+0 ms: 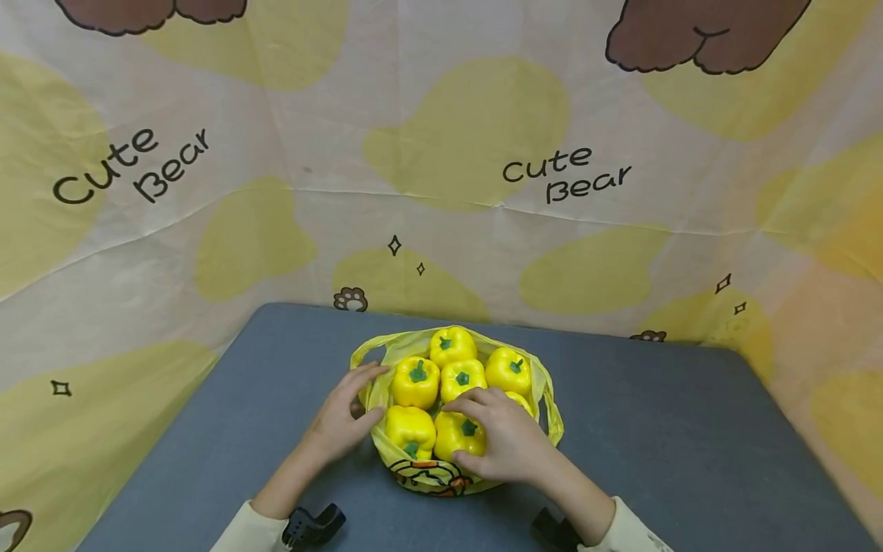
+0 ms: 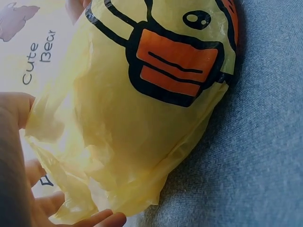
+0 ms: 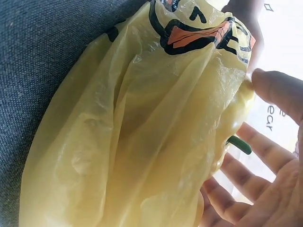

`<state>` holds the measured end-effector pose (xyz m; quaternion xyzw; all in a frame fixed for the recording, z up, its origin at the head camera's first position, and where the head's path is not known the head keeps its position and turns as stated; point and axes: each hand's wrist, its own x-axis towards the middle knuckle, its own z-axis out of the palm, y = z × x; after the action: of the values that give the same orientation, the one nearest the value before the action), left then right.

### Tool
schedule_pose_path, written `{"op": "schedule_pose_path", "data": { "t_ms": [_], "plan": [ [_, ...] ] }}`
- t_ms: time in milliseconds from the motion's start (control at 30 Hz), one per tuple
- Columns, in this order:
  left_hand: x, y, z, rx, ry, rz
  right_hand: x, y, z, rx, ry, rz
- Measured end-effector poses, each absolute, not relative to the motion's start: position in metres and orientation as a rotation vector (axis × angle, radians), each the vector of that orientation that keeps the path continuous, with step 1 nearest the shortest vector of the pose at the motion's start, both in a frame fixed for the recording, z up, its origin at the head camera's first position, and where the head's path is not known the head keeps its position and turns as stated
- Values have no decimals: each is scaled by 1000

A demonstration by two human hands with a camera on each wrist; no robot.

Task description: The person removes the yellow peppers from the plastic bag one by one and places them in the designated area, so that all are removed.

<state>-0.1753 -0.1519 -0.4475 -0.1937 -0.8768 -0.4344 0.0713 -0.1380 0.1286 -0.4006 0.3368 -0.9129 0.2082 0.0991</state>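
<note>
A thin yellow plastic bag point(image 1: 411, 335) with an orange duck bill print point(image 2: 175, 71) stands gathered around several yellow bell peppers with green stems. At the bag's left rim is my left hand point(image 1: 343, 409), its fingers spread loosely against the plastic. My right hand point(image 1: 513, 437) reaches over the front right of the bag and holds a yellow bell pepper point(image 1: 453, 434) between thumb and fingers. From the right wrist view, the thumb point(image 3: 279, 90) meets a pepper beside its green stem point(image 3: 240, 144). The right hand partly hides another pepper point(image 1: 522, 402).
The bag rests on a blue-grey cloth-covered table point(image 1: 655, 429). Behind and beside it hangs a pale curtain point(image 1: 441, 222) with yellow patches and lettering. Dark straps point(image 1: 312, 526) sit at the wrists, by the light sleeves.
</note>
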Motion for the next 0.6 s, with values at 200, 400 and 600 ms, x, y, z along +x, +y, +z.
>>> {"op": "schedule_pose_path", "data": {
  "t_ms": [200,400,600],
  "plan": [
    [-176,-151,-448,-579,-2653,-1321,-139,127,-401,995,-2750,580],
    [-175,-150,-447,-581,-2658,-1308,-140,126,-401,1009,-2769,563],
    [-175,-148,-447,-589,-2650,-1306,-142,126,-401,1010,-2765,578]
  ]
}}
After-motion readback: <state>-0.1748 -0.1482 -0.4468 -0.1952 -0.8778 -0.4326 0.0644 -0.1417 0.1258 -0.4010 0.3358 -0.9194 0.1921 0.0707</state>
